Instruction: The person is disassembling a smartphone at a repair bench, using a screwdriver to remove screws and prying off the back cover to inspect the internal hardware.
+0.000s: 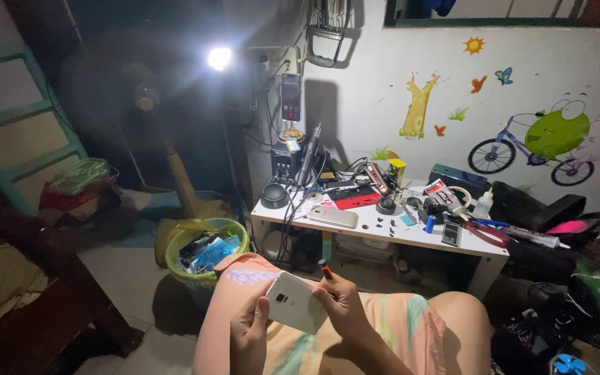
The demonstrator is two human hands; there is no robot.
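A white smartphone lies back side up between both hands, over my lap. My left hand grips its lower left edge with the thumb on the back. My right hand holds the phone's right edge and also pinches a small tool with a black and orange handle that points up and away. My knees, in peach patterned cloth, sit below the hands.
A low white table ahead carries a gold phone, tools, glue tubes and a soldering station. A green basket of scraps stands left of my knee. A bright lamp and a fan stand behind. Dark bags crowd the right.
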